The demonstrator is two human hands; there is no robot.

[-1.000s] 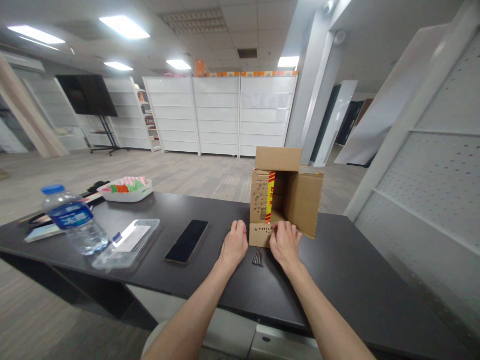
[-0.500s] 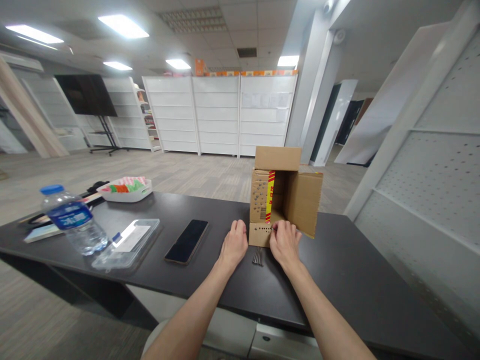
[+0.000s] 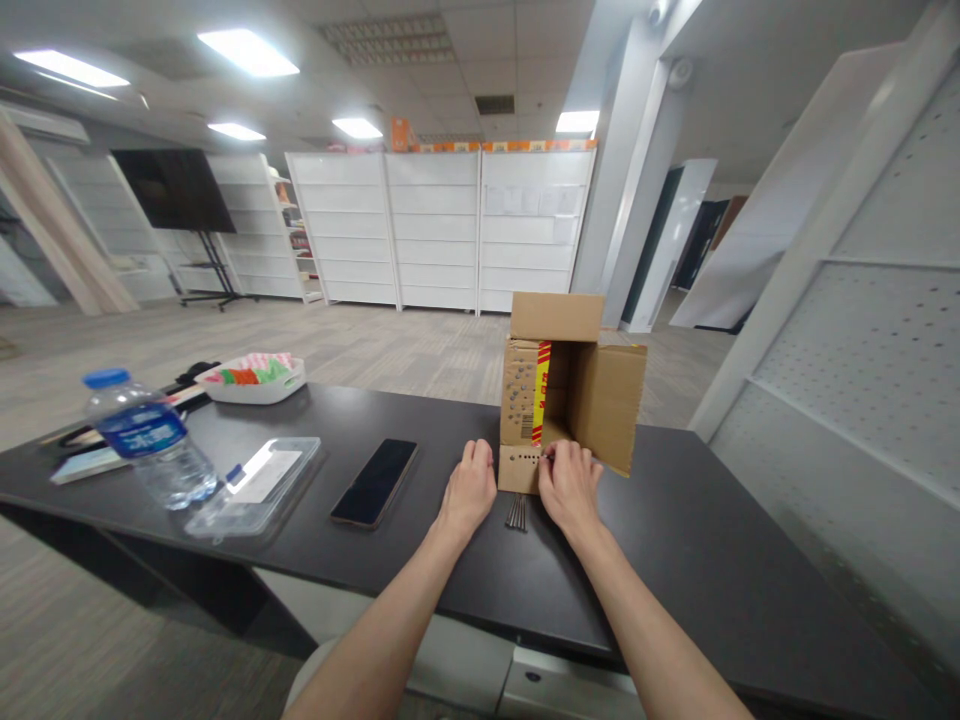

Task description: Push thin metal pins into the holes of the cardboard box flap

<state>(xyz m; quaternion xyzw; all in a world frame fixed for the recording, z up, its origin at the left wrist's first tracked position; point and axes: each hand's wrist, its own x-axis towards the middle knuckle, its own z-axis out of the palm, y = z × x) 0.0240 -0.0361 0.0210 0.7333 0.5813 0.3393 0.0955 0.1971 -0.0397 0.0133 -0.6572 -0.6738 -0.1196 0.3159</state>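
An open cardboard box point(image 3: 519, 395) stands on the dark desk, its mouth facing me and its flaps spread. Down its front runs a yellow and red tape strip point(image 3: 541, 385). The lower flap point(image 3: 517, 476) carries a row of small dark holes or dots. At that row my right hand point(image 3: 568, 485) is closed in a pinch; a small dark bit shows by the fingertips, too small to name. My left hand point(image 3: 470, 485) is curled closed just left of the flap, its fingertips hidden. Several thin metal screws or nails point(image 3: 516, 513) lie on the desk between my hands.
A phone point(image 3: 375, 482) lies left of my left hand. Farther left are a clear plastic case point(image 3: 259, 487), a water bottle point(image 3: 154, 445) and a white basket point(image 3: 255, 388) with colourful packets. The desk's point(image 3: 705, 560) right edge lies near a perforated white panel point(image 3: 877, 400).
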